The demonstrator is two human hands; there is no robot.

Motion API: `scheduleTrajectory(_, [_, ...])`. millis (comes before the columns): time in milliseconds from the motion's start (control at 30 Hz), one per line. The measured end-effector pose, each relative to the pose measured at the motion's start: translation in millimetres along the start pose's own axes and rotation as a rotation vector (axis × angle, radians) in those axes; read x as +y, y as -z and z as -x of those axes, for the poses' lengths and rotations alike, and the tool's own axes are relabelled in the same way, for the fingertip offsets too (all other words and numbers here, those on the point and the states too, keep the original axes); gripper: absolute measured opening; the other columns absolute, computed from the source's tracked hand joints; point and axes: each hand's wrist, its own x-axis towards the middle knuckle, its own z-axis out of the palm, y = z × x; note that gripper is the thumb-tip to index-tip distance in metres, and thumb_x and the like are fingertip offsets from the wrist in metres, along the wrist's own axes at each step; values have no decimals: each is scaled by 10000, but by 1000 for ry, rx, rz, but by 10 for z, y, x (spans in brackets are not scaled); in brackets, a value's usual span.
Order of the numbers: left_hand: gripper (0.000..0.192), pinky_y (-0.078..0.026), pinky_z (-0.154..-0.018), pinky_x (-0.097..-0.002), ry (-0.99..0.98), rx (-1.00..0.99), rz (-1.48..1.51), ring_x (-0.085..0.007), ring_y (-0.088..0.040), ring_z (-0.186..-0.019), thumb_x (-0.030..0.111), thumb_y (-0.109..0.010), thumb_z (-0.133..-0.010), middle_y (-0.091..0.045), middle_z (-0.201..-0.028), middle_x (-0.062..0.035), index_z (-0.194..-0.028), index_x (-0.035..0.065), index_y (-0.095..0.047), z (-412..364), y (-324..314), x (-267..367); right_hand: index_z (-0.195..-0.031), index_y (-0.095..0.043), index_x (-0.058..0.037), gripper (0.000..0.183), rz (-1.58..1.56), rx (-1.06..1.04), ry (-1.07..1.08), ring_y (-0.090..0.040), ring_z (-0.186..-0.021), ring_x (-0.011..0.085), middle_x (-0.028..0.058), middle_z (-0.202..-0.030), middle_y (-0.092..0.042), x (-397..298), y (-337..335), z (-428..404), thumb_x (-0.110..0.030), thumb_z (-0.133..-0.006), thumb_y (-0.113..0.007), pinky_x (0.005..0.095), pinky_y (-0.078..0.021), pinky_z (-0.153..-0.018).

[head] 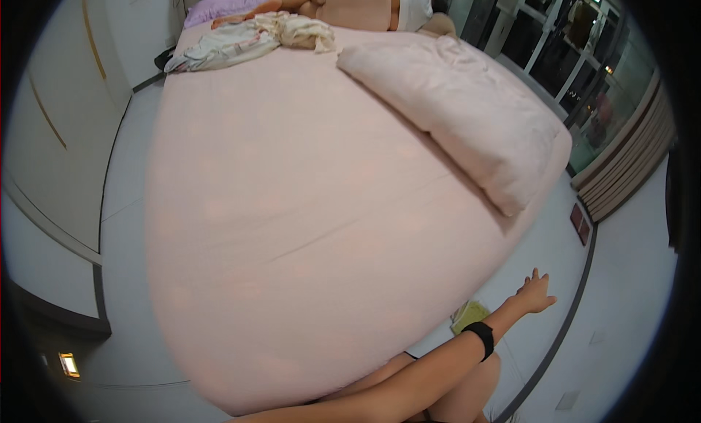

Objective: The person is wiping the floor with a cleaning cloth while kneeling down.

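My left hand [534, 295] reaches out over the pale floor, beyond the right edge of the bed. Its fingers are spread and nothing is in them. A black band [482, 340] circles that forearm. Beside the forearm, a yellow-green item [470, 315] lies low by the bed; what it is I cannot tell. My right hand is out of view. Before me stretches a bed with a pink fitted sheet [285, 187], lightly creased. Along its right side lies a long pink quilt or pillow [454, 105], loosely bunched at the far end.
At the far end of the bed lies a person [356, 7], near a crumpled cream cloth [246, 42] and a lilac pillow [219, 9]. White wardrobe doors [60, 111] line the left. Glass doors [553, 51] and a gathered striped curtain [630, 155] stand at right.
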Motion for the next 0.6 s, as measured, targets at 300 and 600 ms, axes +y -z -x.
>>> scheduleTrajectory(300, [817, -263, -1047, -438, 127, 310, -59, -446, -312, -1249, 457, -557, -805, -233, -1367, -347, -1328, -100, -266, -462, 537, -846, -1260, -345, -23, 602, 307, -1160, -907, -475, -1048, 268, 200, -1155, -469, -142, 1087, -337, -384, -829, -560, 359, -415, -863])
scheduleTrajectory(600, [752, -291, -1028, -500, 450, -173, -479, -441, -153, -1320, 294, -653, -739, -144, -1428, -266, -1327, -26, -309, 130, -73, -1014, -1047, -530, 2, 408, 1209, -524, -1061, -531, -731, 176, 119, -821, -569, -1889, 2299, 2211, -357, -853, -542, 304, -451, -682])
